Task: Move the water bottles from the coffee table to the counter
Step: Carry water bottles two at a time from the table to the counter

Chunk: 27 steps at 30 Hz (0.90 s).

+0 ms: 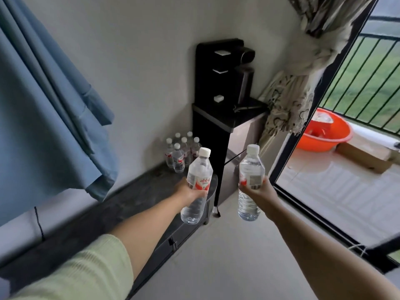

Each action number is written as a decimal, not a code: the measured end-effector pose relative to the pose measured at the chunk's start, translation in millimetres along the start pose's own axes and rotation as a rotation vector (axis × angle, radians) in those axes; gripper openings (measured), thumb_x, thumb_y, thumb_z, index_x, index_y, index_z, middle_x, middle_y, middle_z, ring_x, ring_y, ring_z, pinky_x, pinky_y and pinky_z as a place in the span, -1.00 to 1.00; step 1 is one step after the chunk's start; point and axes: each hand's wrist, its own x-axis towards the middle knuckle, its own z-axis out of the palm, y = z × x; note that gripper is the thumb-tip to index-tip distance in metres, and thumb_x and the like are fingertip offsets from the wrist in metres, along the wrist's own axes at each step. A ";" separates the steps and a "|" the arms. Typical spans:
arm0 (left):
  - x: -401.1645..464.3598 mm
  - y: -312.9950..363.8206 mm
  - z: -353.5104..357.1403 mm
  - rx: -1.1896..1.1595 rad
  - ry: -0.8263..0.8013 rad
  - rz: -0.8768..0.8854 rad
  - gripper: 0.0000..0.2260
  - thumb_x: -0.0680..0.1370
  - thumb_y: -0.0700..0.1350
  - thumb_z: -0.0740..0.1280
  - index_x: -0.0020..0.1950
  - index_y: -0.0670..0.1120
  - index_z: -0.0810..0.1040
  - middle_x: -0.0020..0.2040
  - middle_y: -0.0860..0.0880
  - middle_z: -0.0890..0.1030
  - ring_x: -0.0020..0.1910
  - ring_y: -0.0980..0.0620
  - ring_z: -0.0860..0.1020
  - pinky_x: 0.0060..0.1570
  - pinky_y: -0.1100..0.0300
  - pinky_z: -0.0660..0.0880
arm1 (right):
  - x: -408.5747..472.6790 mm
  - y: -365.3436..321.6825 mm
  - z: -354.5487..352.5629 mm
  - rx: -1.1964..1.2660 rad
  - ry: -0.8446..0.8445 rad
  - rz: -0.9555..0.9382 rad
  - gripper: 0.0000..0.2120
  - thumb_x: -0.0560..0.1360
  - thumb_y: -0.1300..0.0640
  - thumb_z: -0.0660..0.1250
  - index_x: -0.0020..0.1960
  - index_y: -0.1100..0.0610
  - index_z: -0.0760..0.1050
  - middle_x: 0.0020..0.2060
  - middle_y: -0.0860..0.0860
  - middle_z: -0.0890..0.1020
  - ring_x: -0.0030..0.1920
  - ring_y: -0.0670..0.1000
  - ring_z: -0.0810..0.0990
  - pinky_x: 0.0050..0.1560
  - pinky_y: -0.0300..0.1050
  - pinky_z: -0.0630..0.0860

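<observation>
Currently I hold one water bottle in each hand. My left hand (190, 192) wraps its grip around the middle of the left bottle (198, 185), fingers curled over the red and white label. My right hand (258, 190) closes its grip the same way around the right bottle (251, 182), which stands upright. Both bottles are in the air, just short of the dark table (121, 202), where six more bottles (181, 152) stand clustered at the far end beside a black water dispenser (218, 109).
</observation>
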 end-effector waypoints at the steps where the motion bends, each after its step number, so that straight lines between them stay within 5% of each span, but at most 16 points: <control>1: 11.2 3.9 5.2 0.003 0.009 -0.012 -0.54 0.37 -0.08 0.54 0.21 -0.09 0.49 0.07 -0.02 0.61 0.08 -0.02 0.58 0.15 0.09 0.49 | 14.0 1.4 0.2 -0.005 -0.022 0.007 -0.56 0.42 -0.03 0.49 0.16 0.19 0.48 -0.03 0.14 0.66 0.01 0.14 0.65 0.13 0.19 0.56; 6: 65.4 12.6 14.1 0.050 0.077 -0.064 -0.65 0.35 -0.04 0.52 0.06 -0.02 0.49 -0.07 0.01 0.61 -0.05 0.00 0.58 -0.03 0.16 0.50 | 73.3 7.3 9.8 -0.042 -0.075 0.044 -0.52 0.38 -0.06 0.50 0.16 0.19 0.48 -0.03 0.12 0.66 0.01 0.14 0.65 0.11 0.15 0.57; 13: 161.3 7.8 -1.9 -0.015 0.133 -0.150 -0.43 0.26 0.11 0.57 0.19 0.02 0.48 0.05 0.02 0.63 0.02 -0.01 0.59 0.02 0.12 0.53 | 176.3 12.6 37.4 -0.068 -0.134 0.094 -0.50 0.33 -0.09 0.53 0.16 0.10 0.48 -0.06 0.05 0.67 -0.03 0.06 0.66 0.10 0.10 0.59; 17: 221.6 2.7 -16.3 -0.080 0.148 -0.196 -0.40 0.28 0.06 0.58 0.25 0.02 0.46 0.10 0.00 0.62 0.10 -0.06 0.57 0.16 -0.02 0.51 | 237.4 14.2 67.6 -0.043 -0.147 0.150 -0.46 0.30 -0.01 0.57 0.20 0.03 0.43 -0.03 -0.01 0.66 0.01 0.02 0.64 0.09 0.02 0.58; 27: 329.1 -28.0 5.8 -0.277 0.209 -0.260 -0.47 0.34 -0.17 0.58 0.23 -0.01 0.43 0.19 -0.08 0.59 0.14 -0.06 0.56 0.13 0.09 0.45 | 341.7 50.6 135.8 -0.067 -0.143 0.201 -0.37 0.34 0.10 0.55 0.33 -0.04 0.36 0.01 -0.08 0.62 -0.05 -0.08 0.60 -0.14 -0.28 0.48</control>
